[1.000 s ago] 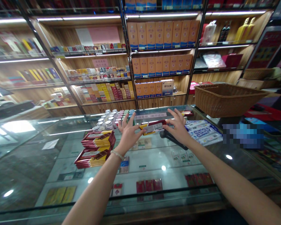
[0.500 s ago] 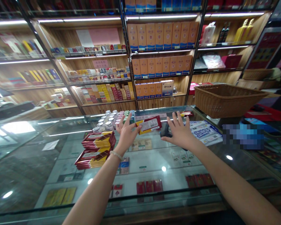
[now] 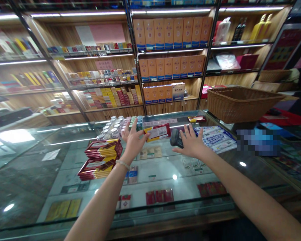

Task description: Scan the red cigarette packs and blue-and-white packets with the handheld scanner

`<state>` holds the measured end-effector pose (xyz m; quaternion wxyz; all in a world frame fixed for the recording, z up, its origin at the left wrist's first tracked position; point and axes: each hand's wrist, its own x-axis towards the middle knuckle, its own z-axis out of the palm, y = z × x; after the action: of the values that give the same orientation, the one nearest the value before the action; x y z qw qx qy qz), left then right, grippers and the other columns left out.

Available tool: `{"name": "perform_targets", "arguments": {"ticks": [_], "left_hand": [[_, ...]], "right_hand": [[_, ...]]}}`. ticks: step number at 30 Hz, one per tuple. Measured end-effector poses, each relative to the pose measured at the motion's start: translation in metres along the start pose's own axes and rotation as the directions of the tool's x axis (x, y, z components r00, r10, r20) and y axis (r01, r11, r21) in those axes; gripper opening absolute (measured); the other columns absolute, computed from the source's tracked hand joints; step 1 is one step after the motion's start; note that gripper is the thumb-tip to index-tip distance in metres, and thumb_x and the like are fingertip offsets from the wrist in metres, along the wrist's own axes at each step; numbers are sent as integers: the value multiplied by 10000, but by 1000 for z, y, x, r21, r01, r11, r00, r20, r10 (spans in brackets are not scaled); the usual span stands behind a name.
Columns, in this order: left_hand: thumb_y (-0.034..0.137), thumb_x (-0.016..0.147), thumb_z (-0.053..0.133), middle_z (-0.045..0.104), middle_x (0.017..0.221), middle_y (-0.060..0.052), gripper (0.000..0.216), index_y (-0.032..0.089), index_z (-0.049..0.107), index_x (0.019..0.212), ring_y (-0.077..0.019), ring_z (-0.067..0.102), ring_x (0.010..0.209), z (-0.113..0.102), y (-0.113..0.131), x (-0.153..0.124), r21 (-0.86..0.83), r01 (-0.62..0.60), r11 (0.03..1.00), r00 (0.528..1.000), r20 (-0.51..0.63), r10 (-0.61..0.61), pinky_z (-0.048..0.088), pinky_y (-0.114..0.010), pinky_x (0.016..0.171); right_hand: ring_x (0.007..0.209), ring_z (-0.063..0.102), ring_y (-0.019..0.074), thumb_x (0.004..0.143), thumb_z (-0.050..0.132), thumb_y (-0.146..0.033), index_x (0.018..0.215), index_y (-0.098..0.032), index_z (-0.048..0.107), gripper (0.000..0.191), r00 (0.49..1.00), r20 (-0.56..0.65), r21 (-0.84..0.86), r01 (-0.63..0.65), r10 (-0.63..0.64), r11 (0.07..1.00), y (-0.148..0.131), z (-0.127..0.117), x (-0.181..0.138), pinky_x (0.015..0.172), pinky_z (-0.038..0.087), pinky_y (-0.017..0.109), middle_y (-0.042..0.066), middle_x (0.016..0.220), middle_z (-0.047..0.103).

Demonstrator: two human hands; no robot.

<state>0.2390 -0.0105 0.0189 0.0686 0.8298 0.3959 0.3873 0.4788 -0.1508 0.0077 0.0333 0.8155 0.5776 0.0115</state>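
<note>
My left hand has its fingers spread, with the thumb at the left end of a red-and-yellow chocolate packet whose barcode side shows. Just right of that packet is a black handheld device, seemingly a barcode scanner. Over its right side my right hand reaches with fingers apart; whether it touches the device I cannot tell. To the left, two piles of similar chocolate packets lie on the glass counter. Blue-and-white packets are beyond my right hand.
Several small clear-lidded jars stand behind the chocolate piles. A wicker basket is at the right rear, with another red-and-yellow packet left of it. Cigarette packs show beneath the glass. Shelves with orange boxes line the back.
The whole view has shifted slightly. My right hand sits a little lower, its fingers less raised, and more of the black device shows. My left hand and the chocolate packet stay together.
</note>
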Motion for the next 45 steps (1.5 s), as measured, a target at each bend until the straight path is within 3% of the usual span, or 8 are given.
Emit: {"name": "perform_targets", "arguments": {"ticks": [5, 9, 14, 18, 24, 29, 39, 45], "left_hand": [[426, 926, 695, 324, 1730, 50, 236, 258, 770, 778, -385, 90, 1639, -1, 3, -1, 27, 23, 999, 1000, -9, -23, 18, -635, 1320], [386, 923, 701, 295, 1739, 50, 235, 248, 754, 739, -404, 56, 1641, -3, 7, -2, 39, 15, 999, 1000, 10, -15, -5, -678, 1304], [350, 911, 714, 307, 1734, 39, 213, 244, 752, 730, -414, 83, 1636, -5, 13, -3, 81, 34, 996, 999, 17, -36, 10, -699, 1291], [389, 932, 691, 301, 1738, 20, 256, 235, 755, 738, -428, 80, 1632, -7, 15, -3, 80, 19, 997, 1000, 20, -21, 9, -731, 1270], [404, 939, 680, 311, 1734, 18, 275, 234, 749, 734, -422, 66, 1632, -7, 16, -4, 57, -1, 998, 1000, 24, 0, -11, -742, 1260], [399, 930, 692, 349, 1720, 44, 262, 241, 741, 726, -384, 58, 1640, -6, 16, -3, 42, 10, 999, 1000, 24, -11, -3, -673, 1296], [409, 939, 675, 347, 1719, 40, 260, 245, 747, 751, -406, 53, 1636, -6, 15, -3, 38, 5, 999, 1000, 26, -6, -31, -711, 1277], [452, 932, 664, 348, 1717, 69, 278, 261, 736, 743, -350, 62, 1645, -3, 8, 0, -5, 9, 1000, 1000, 2, -9, 52, -618, 1320]], "right_hand": [[1619, -136, 435, 944, 426, -763, 1675, -121, 259, 988, 998, 61, -36, -5, 7, 999, -2, -7, 0, 1185, 0, 815, 214, 1770, -33], [1634, -8, 413, 968, 504, -656, 1604, -162, 419, 810, 999, 54, -5, -4, 4, 1000, -2, -9, -3, 1175, 196, 791, 207, 1775, 30], [1542, 282, 416, 937, 604, -554, 1466, -109, 558, 693, 997, -66, 33, 27, -25, 999, -3, -4, -6, 1126, 420, 587, 254, 1698, 277], [1367, 471, 388, 917, 622, -484, 1313, -96, 636, 554, 995, -104, 76, 8, 0, 997, -7, 0, -7, 1004, 509, 476, 247, 1522, 453], [1190, 625, 318, 921, 623, -396, 1281, -111, 591, 461, 994, -100, 114, -33, 45, 993, -13, -2, -8, 896, 535, 383, 214, 1430, 487], [1085, 708, 295, 931, 616, -379, 1263, -133, 561, 417, 993, -82, 117, -74, 84, 990, -19, -6, -10, 854, 538, 364, 198, 1386, 527], [1090, 739, 319, 948, 599, -385, 1282, -161, 512, 411, 994, -49, 99, -93, 98, 991, -23, -9, -14, 860, 522, 371, 202, 1190, 720], [1035, 758, 337, 952, 562, -404, 1277, -155, 527, 412, 993, -67, 111, -84, 92, 990, -12, -10, -16, 830, 519, 380, 190, 1104, 773]]}}
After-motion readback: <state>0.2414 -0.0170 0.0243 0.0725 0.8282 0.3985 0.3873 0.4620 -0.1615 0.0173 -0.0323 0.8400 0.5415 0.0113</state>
